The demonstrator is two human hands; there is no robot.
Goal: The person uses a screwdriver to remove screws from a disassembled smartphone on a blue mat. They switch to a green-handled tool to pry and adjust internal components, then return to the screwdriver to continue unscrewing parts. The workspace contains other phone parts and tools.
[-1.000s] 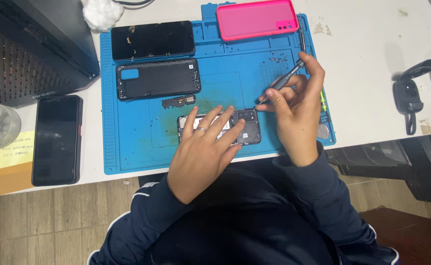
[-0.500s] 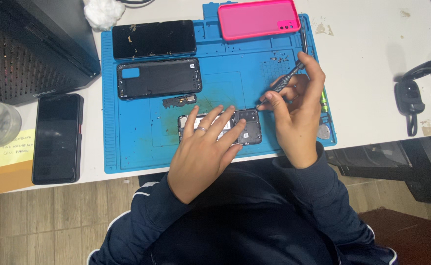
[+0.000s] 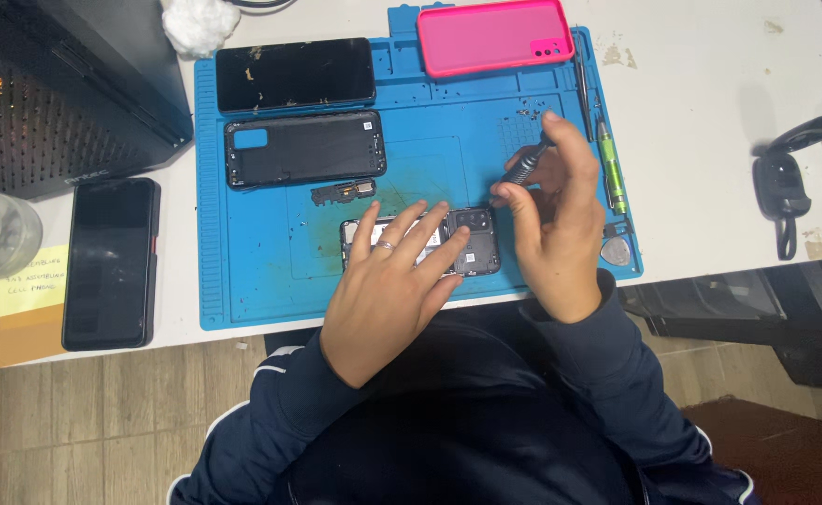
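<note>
Left hand [image 3: 394, 285] lies spread on the opened phone [image 3: 467, 245] near the mat's [image 3: 252, 290] front edge; right hand [image 3: 553, 224] just beside pinches a screwdriver [image 3: 526, 168].

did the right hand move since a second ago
Yes. The right hand with its screwdriver has drawn in from the mat's right edge, closer to the opened phone.

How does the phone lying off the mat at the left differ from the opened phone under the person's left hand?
The black phone lies whole, dark screen up, untouched on the white table; the opened phone lies on the blue mat, its back off and insides showing. The left hand rests flat on the opened one, while the right hand holds a screwdriver above it. Both are slim dark slabs.
</note>
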